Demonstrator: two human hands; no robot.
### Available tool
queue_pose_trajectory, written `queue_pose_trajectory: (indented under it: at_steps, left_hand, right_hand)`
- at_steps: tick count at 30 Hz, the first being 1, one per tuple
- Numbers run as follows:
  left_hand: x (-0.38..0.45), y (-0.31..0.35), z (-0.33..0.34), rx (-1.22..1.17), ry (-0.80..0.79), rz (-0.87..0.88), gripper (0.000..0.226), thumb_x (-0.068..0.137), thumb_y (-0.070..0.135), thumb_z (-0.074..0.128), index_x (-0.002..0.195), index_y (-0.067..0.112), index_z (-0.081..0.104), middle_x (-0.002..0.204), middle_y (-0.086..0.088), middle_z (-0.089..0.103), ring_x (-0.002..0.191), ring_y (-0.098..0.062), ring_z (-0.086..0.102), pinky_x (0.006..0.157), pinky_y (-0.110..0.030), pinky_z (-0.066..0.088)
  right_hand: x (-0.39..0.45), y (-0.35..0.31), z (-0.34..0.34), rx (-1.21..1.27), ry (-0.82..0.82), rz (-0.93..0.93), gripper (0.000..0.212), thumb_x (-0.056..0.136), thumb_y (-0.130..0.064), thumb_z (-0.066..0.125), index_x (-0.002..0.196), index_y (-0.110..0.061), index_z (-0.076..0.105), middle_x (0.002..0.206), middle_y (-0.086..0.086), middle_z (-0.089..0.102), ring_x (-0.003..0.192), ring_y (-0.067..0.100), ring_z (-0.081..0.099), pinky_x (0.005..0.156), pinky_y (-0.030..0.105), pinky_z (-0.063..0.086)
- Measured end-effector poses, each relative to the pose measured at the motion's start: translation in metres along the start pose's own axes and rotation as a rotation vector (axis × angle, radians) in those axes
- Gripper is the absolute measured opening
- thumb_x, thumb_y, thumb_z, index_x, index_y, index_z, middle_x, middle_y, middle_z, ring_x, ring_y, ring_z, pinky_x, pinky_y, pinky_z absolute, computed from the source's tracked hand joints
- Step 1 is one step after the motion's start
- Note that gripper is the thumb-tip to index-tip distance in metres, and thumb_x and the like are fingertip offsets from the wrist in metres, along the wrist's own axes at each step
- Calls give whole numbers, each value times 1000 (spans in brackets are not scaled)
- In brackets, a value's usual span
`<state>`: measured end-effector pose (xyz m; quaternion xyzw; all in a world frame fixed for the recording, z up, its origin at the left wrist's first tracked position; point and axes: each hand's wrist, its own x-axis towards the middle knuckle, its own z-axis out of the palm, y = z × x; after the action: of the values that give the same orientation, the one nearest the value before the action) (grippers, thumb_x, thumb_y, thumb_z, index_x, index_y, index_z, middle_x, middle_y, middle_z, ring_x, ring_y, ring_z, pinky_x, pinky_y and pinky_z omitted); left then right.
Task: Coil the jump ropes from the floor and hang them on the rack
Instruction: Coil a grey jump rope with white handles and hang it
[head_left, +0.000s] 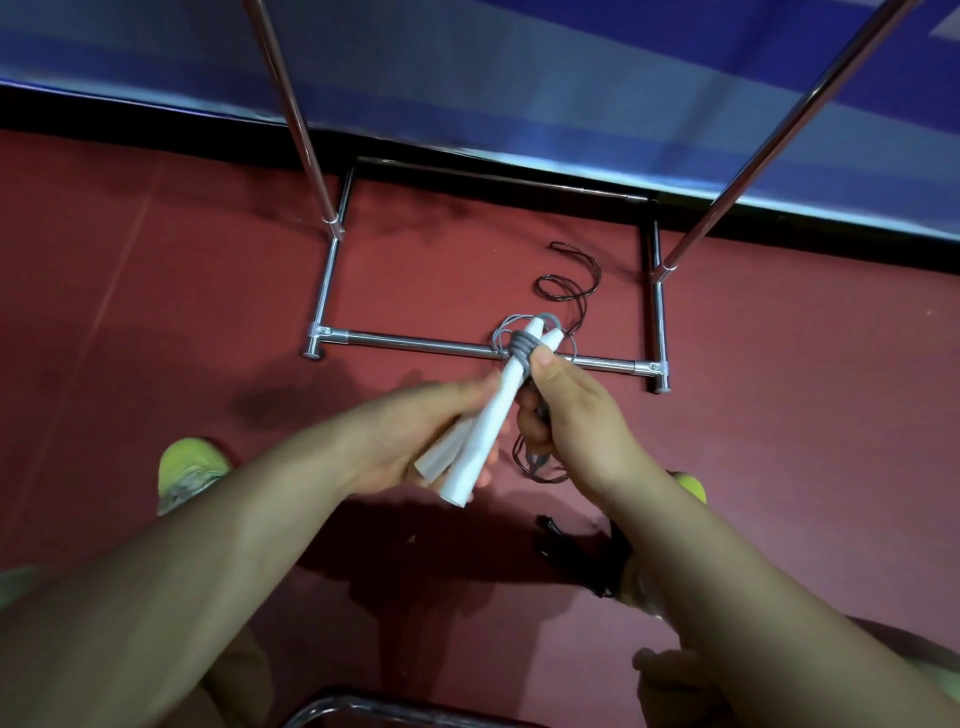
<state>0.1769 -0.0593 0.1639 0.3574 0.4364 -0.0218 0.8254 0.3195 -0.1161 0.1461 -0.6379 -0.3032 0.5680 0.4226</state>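
Jump rope with two white handles (491, 415) is held in front of the person, above the red floor (156, 312). Both handles lie side by side, tips pointing away and up. Grey cord (523, 347) is wound in several tight turns around the handles near their far ends; a few looser loops stick out beyond the tips.

Left hand (415, 431) grasps the lower part of the handles, fingers curled under them, thumb side up. Right hand (566, 400) pinches the wrapped section: thumb presses on the grey turns, fingers curled below around cord. A short bundle of grey loops hangs beneath this hand.

Second rope, thin dark cord (569, 283), lies uncoiled on the floor inside the rack base, in loose curves. Dark object (576, 551) on the floor under the right forearm; type cannot be told.

Chrome rack (415, 340): rectangular base bars on the floor, two uprights rising toward the upper frame edges. Blue striped wall panel (519, 78) behind it. Yellow-green shoe (189, 470) visible lower left, a second one partly hidden by the right wrist.
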Motion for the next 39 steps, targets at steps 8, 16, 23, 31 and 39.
queue_pose_trajectory:
  at_steps: [8, 16, 23, 31, 39]
  left_hand:
    - [0, -3, -7, -102, -153, -95, 33, 52, 24, 60, 82, 16, 51, 53, 7, 39, 38, -6, 36, 46, -20, 42]
    - [2, -7, -3, 138, 156, 31, 29, 89, 44, 53, 80, 16, 52, 52, 8, 38, 39, -6, 31, 45, -19, 24]
    - [10, -4, -14, 83, 270, 36, 28, 93, 41, 50, 79, 16, 52, 48, 9, 39, 35, -6, 29, 41, -15, 23]
    - [19, -7, -20, 98, 223, -42, 28, 92, 44, 51, 83, 18, 52, 52, 8, 39, 37, -5, 29, 41, -15, 23]
    - [19, -9, -14, 400, 216, -64, 23, 92, 39, 55, 84, 17, 57, 52, 8, 42, 41, -8, 33, 46, -19, 27]
  right_hand:
    - [2, 6, -3, -35, -84, -81, 48, 91, -47, 38, 87, -2, 50, 63, 8, 52, 53, 15, 43, 51, 27, 37]
    - [2, -1, 1, -257, -50, 103, 49, 100, -49, 31, 70, -13, 48, 49, -6, 39, 43, 12, 34, 46, 24, 29]
    - [-3, -7, -3, -521, -12, 97, 58, 99, -52, 25, 66, -18, 59, 48, -8, 52, 41, -1, 45, 51, 17, 35]
    - [-18, -30, -18, -1068, -228, -140, 37, 96, -37, 46, 65, -19, 39, 63, -4, 43, 67, 22, 43, 60, 36, 30]
    - [-23, -37, -30, -1087, -177, -299, 21, 91, -26, 57, 73, -17, 54, 66, -1, 55, 67, 24, 53, 61, 36, 35]
